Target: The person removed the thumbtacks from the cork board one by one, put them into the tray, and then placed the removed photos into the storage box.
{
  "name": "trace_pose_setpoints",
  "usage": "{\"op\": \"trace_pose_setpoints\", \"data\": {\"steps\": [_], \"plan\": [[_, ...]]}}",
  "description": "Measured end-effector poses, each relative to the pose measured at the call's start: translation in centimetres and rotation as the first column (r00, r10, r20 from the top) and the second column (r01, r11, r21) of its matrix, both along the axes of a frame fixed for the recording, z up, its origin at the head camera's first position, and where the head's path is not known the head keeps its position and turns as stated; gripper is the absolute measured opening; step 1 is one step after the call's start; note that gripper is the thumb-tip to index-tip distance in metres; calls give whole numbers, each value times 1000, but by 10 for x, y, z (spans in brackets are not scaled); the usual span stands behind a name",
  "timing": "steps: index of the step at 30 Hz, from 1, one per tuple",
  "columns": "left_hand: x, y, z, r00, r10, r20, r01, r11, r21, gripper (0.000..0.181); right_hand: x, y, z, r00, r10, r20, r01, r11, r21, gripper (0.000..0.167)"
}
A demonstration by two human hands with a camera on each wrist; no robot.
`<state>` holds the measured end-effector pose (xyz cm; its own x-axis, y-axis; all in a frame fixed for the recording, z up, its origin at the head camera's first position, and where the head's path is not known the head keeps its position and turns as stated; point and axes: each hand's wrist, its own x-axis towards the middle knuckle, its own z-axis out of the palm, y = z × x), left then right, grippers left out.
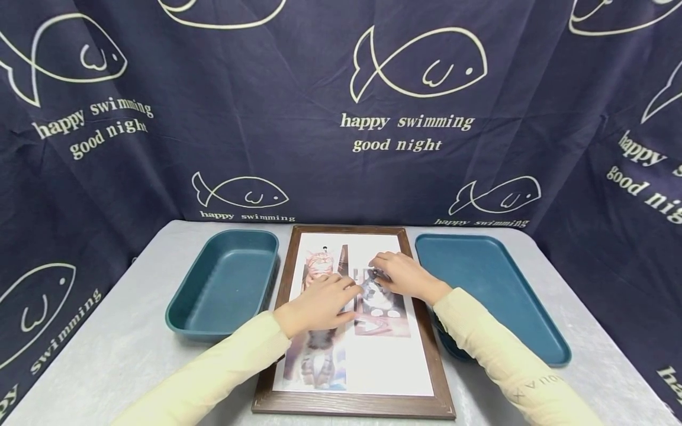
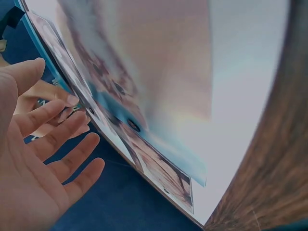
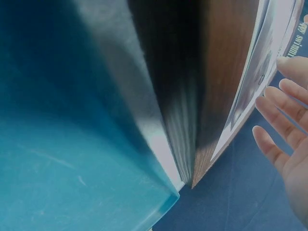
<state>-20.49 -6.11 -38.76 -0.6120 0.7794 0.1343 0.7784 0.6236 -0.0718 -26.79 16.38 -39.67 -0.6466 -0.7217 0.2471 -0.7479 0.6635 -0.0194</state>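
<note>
A brown wooden frame (image 1: 351, 403) with a white board (image 1: 383, 367) lies between my arms. On the board's left half are cat photos: an orange cat photo (image 1: 319, 263) above and a striped cat photo (image 1: 318, 364) below. To the right is a grey-and-white cat photo (image 1: 382, 325). My left hand (image 1: 322, 300) hovers over or rests near this photo's left edge, fingers loosely extended. At its top edge, my right hand (image 1: 404, 275) has its fingertips down by the photo; in the right wrist view its fingers (image 3: 279, 118) look relaxed. Contact is unclear.
A deep teal bin (image 1: 183, 319) stands left of the frame. Right of it lies a teal tray (image 1: 524, 307), partly over another teal container (image 1: 453, 348). A small black piece (image 1: 325, 248) sits near the board's top. A dark blue fish-print curtain (image 1: 319, 148) hangs behind the table.
</note>
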Motion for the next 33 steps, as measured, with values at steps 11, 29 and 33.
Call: {"op": "trace_pose_setpoints", "data": {"steps": [11,29,33], "plan": [[-4,8,-4,997,17,81,-12,998,-60,49,-2,-3,-2,999,-21,29,20,999,27,24],[-7,9,-4,993,-18,114,23,999,-44,49,-10,-5,-2,997,13,82,-13,1000,-2,20],[-9,9,-5,992,-30,121,34,999,-36,48,-11,-6,-2,996,15,89,-15,1000,1,18]]}}
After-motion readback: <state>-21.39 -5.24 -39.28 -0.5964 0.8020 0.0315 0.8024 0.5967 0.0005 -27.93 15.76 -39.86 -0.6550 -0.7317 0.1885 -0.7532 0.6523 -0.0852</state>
